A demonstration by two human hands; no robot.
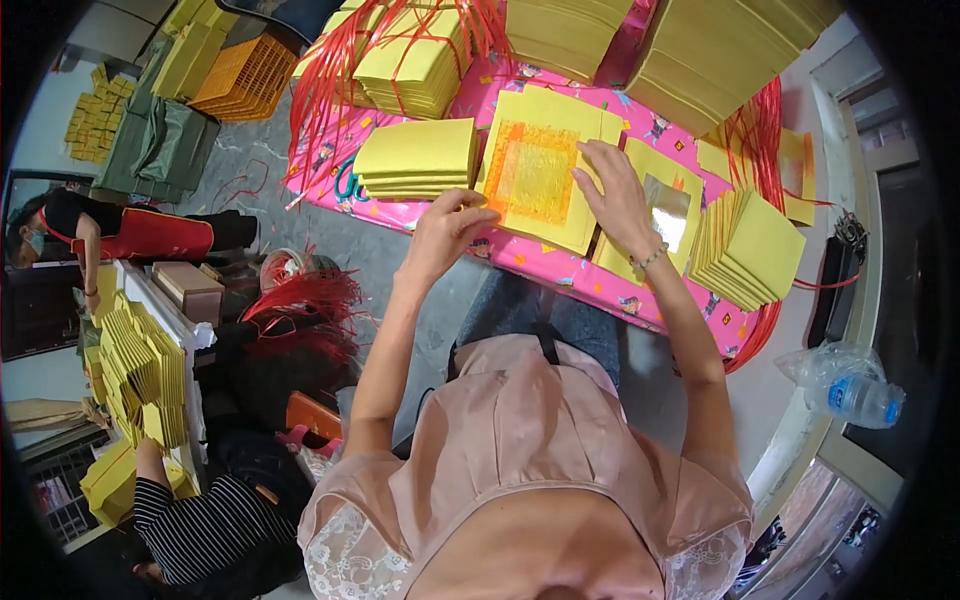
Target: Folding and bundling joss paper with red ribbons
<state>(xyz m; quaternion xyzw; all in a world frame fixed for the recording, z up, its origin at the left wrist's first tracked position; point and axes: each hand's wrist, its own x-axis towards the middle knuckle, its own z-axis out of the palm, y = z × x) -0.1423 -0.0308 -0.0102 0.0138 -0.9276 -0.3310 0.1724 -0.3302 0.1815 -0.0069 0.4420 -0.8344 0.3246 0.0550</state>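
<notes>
In front of me, a yellow paper sheet with an orange printed frame around a shiny gold middle lies on a pile of yellow paper. My left hand is closed at the sheet's lower left corner, thumb and forefinger pinching its edge. At its right edge rests my right hand, fingers stretched out and apart. Beneath my right wrist is another yellow paper pile with a silvery rectangle. Left of the printed sheet sits a stack of folded yellow paper.
Teal-handled scissors lie by the left stack on the pink patterned tablecloth. A fanned yellow paper bundle is at the right. Tall yellow stacks and red strips line the far side. Two people work at a left table.
</notes>
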